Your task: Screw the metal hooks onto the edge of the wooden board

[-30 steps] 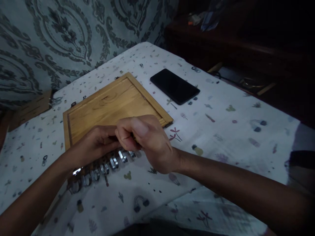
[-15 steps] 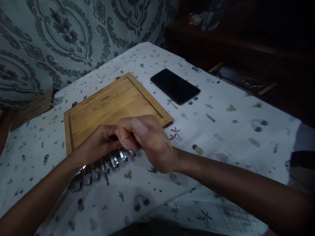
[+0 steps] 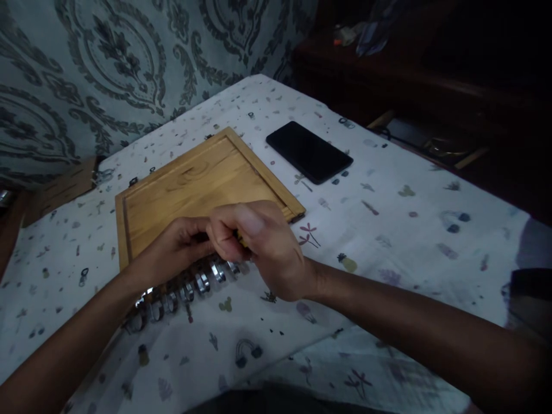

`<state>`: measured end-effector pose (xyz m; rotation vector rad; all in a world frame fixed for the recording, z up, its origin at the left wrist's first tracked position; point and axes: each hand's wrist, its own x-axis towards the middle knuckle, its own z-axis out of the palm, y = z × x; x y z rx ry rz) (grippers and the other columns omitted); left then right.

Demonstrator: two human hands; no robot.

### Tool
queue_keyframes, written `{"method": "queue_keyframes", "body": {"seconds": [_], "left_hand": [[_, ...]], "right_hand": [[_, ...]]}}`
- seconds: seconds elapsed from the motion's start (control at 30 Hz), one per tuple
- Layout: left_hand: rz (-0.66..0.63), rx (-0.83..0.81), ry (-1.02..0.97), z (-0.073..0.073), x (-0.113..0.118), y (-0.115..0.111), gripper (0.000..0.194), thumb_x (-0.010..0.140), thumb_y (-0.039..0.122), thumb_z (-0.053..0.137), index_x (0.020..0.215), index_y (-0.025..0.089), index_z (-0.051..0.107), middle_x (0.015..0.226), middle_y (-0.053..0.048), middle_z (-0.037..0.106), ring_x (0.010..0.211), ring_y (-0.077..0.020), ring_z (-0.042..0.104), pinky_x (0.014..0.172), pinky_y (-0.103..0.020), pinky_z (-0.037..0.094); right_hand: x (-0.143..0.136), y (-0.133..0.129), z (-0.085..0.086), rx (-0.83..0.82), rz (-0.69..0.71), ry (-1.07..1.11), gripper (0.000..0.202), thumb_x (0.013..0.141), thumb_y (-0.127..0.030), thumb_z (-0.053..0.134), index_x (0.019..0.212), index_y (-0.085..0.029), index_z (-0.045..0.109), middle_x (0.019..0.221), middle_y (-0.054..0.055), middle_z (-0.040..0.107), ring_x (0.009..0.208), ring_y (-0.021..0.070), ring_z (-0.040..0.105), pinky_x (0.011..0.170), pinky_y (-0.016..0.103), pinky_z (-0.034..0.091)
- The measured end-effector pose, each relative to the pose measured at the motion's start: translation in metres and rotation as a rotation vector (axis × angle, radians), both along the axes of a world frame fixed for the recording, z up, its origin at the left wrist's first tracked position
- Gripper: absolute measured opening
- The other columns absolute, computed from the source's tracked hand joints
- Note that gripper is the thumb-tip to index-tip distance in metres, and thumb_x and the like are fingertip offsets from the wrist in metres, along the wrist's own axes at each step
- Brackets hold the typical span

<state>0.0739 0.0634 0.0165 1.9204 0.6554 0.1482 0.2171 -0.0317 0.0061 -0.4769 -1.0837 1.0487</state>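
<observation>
A framed wooden board lies flat on the patterned cloth. Along its near edge runs a row of shiny metal rings or clips. Over that edge my left hand has its fingers closed together, their tips hidden behind the other hand. My right hand is curled into a fist beside it, thumb on top, touching or nearly touching the left fingers. A small yellow and black bit shows inside the right fist; the rest of it is hidden.
A black phone lies beyond the board to the right. At the far left is a brown slotted piece. Patterned fabric rises behind the table, and dark wooden furniture stands at the back right.
The hands have hardly moved. The right fist has turned slightly, and the yellow bit inside it now shows more clearly. The whole view has shifted a little.
</observation>
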Motion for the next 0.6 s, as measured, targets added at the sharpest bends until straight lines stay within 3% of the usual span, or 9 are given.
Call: {"method": "queue_keyframes", "body": {"seconds": [0.17, 0.37, 0.5, 0.6], "left_hand": [[0.017, 0.048, 0.0, 0.007, -0.016, 0.005, 0.023, 0.087, 0.041, 0.067, 0.082, 0.019, 0.073, 0.071, -0.001, 0.07, 0.066, -0.0149, 0.063, 0.059, -0.022, 0.051], [0.256, 0.247, 0.009, 0.002, -0.06, 0.031, 0.02, 0.08, 0.039, 0.071, 0.079, 0.019, 0.072, 0.076, -0.001, 0.069, 0.073, -0.0153, 0.062, 0.068, -0.024, 0.05], [0.439, 0.389, 0.063, -0.009, -0.103, 0.05, 0.029, 0.087, 0.044, 0.064, 0.084, 0.015, 0.069, 0.075, -0.001, 0.066, 0.069, -0.0141, 0.06, 0.063, -0.025, 0.05], [0.568, 0.517, 0.141, -0.021, -0.136, 0.068, 0.028, 0.095, 0.04, 0.061, 0.097, 0.013, 0.066, 0.089, -0.003, 0.067, 0.078, -0.0149, 0.064, 0.073, -0.032, 0.056]], "right_hand": [[-0.002, -0.001, 0.002, -0.042, -0.052, -0.05, 0.05, 0.093, -0.053, 0.043, 0.053, -0.023, 0.037, 0.052, -0.006, 0.036, 0.05, 0.008, 0.034, 0.049, 0.028, 0.035], [-0.002, -0.002, -0.001, -0.185, -0.062, -0.094, 0.05, 0.086, -0.062, 0.043, 0.054, -0.023, 0.039, 0.051, -0.005, 0.034, 0.049, 0.0085, 0.031, 0.048, 0.031, 0.026], [0.0, 0.0, 0.003, -0.206, -0.062, -0.076, 0.057, 0.087, -0.063, 0.049, 0.049, -0.022, 0.037, 0.046, -0.004, 0.03, 0.045, 0.0109, 0.03, 0.044, 0.03, 0.023], [0.002, 0.001, 0.005, -0.225, -0.043, -0.063, 0.057, 0.081, -0.066, 0.056, 0.049, -0.022, 0.041, 0.046, -0.003, 0.033, 0.044, 0.012, 0.031, 0.043, 0.03, 0.024]]}}
